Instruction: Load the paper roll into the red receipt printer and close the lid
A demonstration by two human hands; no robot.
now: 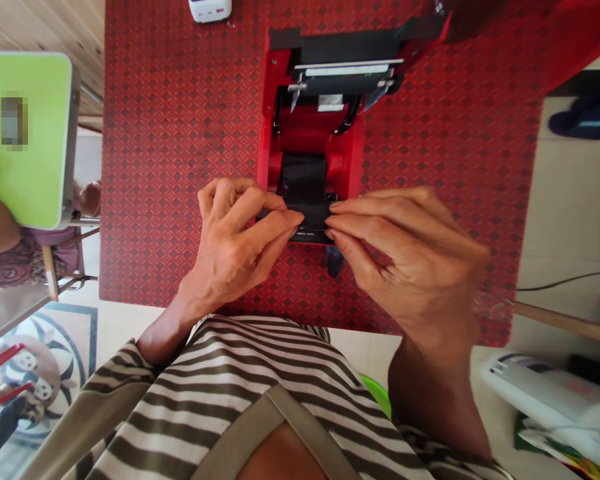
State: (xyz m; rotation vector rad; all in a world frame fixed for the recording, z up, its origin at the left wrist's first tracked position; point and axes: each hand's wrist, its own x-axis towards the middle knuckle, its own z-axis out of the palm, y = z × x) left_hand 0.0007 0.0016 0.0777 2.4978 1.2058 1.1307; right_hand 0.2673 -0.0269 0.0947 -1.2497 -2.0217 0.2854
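"Brown and white stripes on the person's clothing (240,393) came nearest?"

"Yes. Past it, over the red patterned worktop (170,133), the left hand (235,233) pinched the left side of a black strip (313,217) between thumb and fingers, and the right hand (405,247) pinched its right side."

"Where was the strip?"

"At the near end of a red machine (305,139). It seemed to run back inside, though the dark folds blurred together."

"Farther off?"

"The machine's raised upper part, with a black roller (340,85), then a white device (210,9) near the far edge."
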